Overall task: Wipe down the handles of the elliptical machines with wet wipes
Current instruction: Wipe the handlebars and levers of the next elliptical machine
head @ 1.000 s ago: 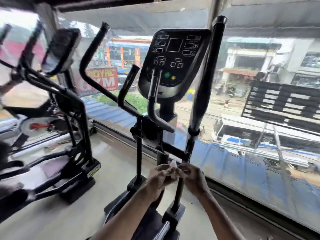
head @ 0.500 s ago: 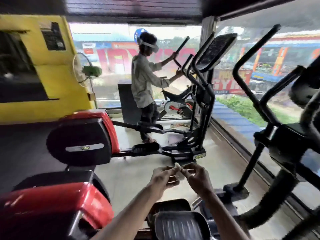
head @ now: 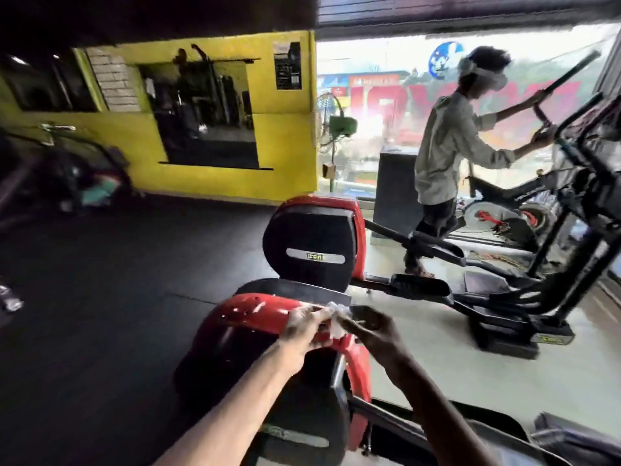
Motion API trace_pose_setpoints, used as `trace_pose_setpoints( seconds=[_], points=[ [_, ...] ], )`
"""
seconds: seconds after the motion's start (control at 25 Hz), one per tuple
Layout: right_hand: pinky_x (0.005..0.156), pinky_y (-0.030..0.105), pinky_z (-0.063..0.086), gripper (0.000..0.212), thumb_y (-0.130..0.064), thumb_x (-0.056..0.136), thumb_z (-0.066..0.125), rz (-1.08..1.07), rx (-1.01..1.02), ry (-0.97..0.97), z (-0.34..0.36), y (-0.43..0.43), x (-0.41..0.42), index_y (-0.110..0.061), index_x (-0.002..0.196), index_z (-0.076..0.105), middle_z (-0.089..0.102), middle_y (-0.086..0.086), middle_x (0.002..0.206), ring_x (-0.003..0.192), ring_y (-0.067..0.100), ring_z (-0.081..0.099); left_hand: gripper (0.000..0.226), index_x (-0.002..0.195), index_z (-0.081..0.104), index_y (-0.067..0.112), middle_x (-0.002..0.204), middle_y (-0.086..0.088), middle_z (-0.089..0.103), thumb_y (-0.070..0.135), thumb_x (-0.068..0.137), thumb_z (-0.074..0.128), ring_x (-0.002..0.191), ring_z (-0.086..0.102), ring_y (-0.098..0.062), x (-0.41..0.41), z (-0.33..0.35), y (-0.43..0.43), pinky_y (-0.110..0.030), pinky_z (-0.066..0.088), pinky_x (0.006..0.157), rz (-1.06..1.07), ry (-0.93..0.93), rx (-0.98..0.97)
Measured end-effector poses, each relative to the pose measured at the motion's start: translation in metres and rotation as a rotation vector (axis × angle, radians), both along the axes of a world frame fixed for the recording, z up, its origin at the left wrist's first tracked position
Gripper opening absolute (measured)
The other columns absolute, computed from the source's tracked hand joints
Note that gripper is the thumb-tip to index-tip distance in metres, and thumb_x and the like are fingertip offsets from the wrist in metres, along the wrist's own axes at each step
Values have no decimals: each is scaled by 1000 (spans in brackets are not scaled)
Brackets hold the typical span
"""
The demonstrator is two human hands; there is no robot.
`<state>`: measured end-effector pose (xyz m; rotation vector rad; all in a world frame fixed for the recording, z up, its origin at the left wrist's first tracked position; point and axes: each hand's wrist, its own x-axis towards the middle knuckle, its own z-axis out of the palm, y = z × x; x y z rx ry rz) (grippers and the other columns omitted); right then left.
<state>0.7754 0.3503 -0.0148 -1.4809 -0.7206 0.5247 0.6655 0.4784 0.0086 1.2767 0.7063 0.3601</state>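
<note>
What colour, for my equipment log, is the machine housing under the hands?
Glossy red housing, clearest in the head view.

A gym. Elliptical machines (head: 504, 290) stand by big windows (head: 379, 105), with dark rubber flooring (head: 117, 280) and a weight rack (head: 205, 92).

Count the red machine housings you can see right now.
2. The near red housing is directly below the left hand and right hand, which pinch the wipe. The far red housing stands just beyond it. The dark, blurred left side may hide others.
</note>
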Motion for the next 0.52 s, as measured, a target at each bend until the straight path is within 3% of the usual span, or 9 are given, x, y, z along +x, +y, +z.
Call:
trace_pose_setpoints(
  seconds=[0.08, 0.12, 0.2, 0.28, 0.4, 0.52],
  points=[
    [63, 22, 49, 33, -42, 71, 92, 51, 12, 48, -2, 46, -29, -15, 85, 78, 73, -3, 78, 71, 11, 63, 5, 86, 73, 18, 89, -7, 75, 17, 90, 71, 85, 69, -21, -42, 5, 39, -38, 60, 75, 68, 15, 18],
    [62, 21, 49, 32, -41, 72, 92, 89, 12, 57, -2, 75, -44, -14, 84, 78, 73, -3, 76, 69, 11, 63, 5, 87, 72, 17, 90, -8, 75, 15, 91, 70, 87, 69, -21, -65, 5, 65, -41, 60, 78, 112, 18, 22],
    [60, 20, 47, 13, -18, 86, 82, 196, 20, 48, -2, 132, -70, -8, 89, 73, 71, -5, 74, 67, 10, 60, 8, 90, 72, 16, 96, -7, 75, 16, 94, 66, 90, 69, -19, -101, 3, 116, -45, 61, 81, 215, -2, 32],
    [61, 24, 48, 6, -7, 95, 71, 299, 4, 75, 1, 178, -87, -1, 98, 69, 70, 1, 80, 70, 16, 60, 10, 98, 72, 18, 104, -4, 77, 20, 97, 62, 95, 71, -18, -127, 2, 157, -46, 61, 82, 292, -30, 17],
    [71, 36, 51, 14, -7, 98, 67, 389, -27, 200, -1, 259, -106, 2, 109, 66, 70, 17, 90, 70, 26, 63, 14, 107, 72, 22, 111, -2, 77, 20, 95, 65, 101, 72, -16, -159, -2, 223, -41, 60, 81, 318, -10, 63],
    [76, 43, 52, 13, -13, 94, 71, 442, -40, 271, -3, 343, -115, -3, 101, 68, 68, 22, 93, 72, 28, 63, 9, 101, 71, 12, 99, -10, 77, 10, 92, 72, 87, 73, -22, -172, -2, 291, -37, 62, 77, 344, 12, 55]
  ],
)
